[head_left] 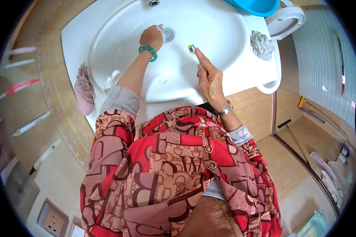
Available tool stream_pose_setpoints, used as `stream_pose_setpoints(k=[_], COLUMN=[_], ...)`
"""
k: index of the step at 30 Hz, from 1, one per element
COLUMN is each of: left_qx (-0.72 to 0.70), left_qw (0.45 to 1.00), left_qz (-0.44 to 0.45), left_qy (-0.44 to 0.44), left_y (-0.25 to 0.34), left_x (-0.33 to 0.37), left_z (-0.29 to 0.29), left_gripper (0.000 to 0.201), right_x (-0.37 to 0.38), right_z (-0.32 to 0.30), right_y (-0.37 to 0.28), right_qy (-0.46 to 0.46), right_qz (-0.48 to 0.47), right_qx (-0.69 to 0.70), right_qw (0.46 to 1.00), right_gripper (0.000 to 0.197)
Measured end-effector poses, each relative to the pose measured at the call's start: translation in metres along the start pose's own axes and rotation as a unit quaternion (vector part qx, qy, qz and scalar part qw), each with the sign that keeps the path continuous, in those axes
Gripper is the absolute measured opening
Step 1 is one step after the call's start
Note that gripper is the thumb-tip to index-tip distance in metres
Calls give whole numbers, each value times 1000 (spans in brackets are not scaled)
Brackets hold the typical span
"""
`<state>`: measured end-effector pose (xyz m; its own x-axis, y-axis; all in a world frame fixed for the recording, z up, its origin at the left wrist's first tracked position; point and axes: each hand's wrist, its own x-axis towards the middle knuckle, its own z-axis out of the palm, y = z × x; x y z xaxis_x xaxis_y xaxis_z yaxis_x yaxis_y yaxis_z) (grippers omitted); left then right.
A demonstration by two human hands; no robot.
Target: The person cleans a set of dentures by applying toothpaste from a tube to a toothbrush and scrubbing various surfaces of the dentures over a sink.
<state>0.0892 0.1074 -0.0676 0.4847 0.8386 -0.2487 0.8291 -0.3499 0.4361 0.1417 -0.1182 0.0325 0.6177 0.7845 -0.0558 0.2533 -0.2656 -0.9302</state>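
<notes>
My left hand (151, 38), with a green bangle (152, 53) at its wrist, is closed low in the white sink (209, 23), beside the drain (169, 35). Something whitish shows at the edge of its fingers, but its kind is unclear. Over the sink's front right, my right hand (210, 81) grips a slim grey-handled tool (197, 54). Its small head has yellow on it, and the index finger lies along the handle. The head points toward the middle of the sink and is apart from the left hand.
A bunched pink cloth (84, 91) and a small white bottle (108, 83) lie on the counter's left. On the right are a crumpled grey cloth (262, 45), a blue basin (257, 6) and a toilet (286, 21). A faucet (153, 3) stands at the back.
</notes>
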Motion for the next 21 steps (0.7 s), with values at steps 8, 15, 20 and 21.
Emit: stream_pose_setpoints(k=[8, 15, 20, 21], left_qx=[156, 263, 112, 113], left_qw=[980, 949, 956, 957], left_qz=[122, 170, 238, 235], left_qy=[19, -39, 127, 130], left_y=[-53, -58, -67, -70], left_x=[4, -12, -10, -9], left_z=[-7, -20, -13, -11], left_gripper=[20, 14, 13, 13], right_x=[-33, -38, -30, -26], right_z=[20, 23, 25, 25], right_y=[-9, -16, -19, -22], right_qy=[-22, -43, -63, -72], right_qz=[-27, -64, -51, -9], right_qx=[88, 41, 33, 68], right_qw=[996, 996, 996, 995], right_gripper=[47, 42, 43, 44])
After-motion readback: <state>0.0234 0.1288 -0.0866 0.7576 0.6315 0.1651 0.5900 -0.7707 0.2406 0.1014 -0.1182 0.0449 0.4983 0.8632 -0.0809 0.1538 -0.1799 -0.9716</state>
